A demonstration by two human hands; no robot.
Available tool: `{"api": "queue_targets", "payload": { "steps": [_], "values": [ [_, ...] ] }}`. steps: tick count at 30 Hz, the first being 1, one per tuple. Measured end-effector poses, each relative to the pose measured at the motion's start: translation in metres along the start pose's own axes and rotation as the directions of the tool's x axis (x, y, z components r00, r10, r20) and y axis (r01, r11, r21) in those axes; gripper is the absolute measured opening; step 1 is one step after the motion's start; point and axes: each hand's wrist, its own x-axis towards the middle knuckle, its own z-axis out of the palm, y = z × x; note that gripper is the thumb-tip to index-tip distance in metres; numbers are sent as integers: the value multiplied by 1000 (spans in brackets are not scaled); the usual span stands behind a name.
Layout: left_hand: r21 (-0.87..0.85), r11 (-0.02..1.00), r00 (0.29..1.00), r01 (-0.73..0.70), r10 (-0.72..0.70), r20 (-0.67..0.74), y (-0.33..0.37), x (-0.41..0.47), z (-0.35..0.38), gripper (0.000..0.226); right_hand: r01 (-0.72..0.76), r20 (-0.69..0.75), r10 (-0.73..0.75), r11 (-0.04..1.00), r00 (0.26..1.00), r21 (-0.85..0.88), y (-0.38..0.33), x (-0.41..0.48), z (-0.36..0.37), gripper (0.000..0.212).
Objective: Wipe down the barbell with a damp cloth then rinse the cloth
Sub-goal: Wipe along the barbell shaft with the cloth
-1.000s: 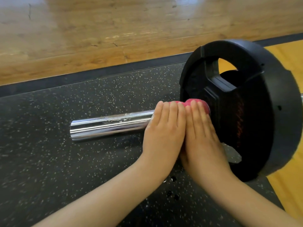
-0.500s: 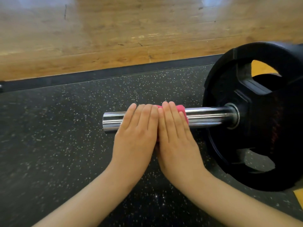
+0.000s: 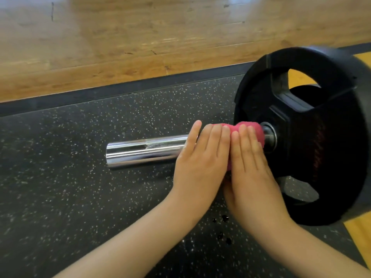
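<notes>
The chrome barbell sleeve (image 3: 144,150) lies across the black speckled mat, its free end pointing left. A pink cloth (image 3: 256,131) is wrapped over the sleeve right beside the black weight plate (image 3: 321,141). My left hand (image 3: 200,163) and my right hand (image 3: 251,169) lie side by side on the sleeve with straight fingers, pressing on the cloth. Most of the cloth is hidden under my fingers, and my thumbs are out of sight below the sleeve. A streaky mark shows on the bare chrome left of my left hand.
The rubber mat (image 3: 60,187) spreads to the left and toward me, with dark water drops (image 3: 224,218) under my right wrist. Wooden floor (image 3: 140,37) lies beyond the mat's black border. A yellow surface (image 3: 359,233) shows behind and below the plate.
Both hands slid the cloth left along the sleeve away from the plate, then back right. The cloth now sits against the plate's collar again.
</notes>
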Motion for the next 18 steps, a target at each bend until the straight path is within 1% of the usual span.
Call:
{"api": "queue_targets", "payload": {
  "steps": [3,6,10,14,18],
  "values": [
    [69,996,998,55,-57,35,-26,-16,-10,42,85,-53,-84,996,995,20,-33,7,10,70],
    [160,980,988,122,-134,71,-62,-43,-25,43,213,-78,-213,977,974,-6,-71,15,19,59],
    [268,942,969,203,-233,86,-99,-70,-43,43,355,-64,-359,933,931,-62,-110,26,30,57],
    [246,929,950,278,-303,70,-98,-71,-45,45,422,-52,-426,903,903,-79,-107,28,32,59],
    [186,951,965,247,-258,35,-70,-56,-34,45,395,-49,-399,916,916,-69,-73,20,23,60]
  ]
}}
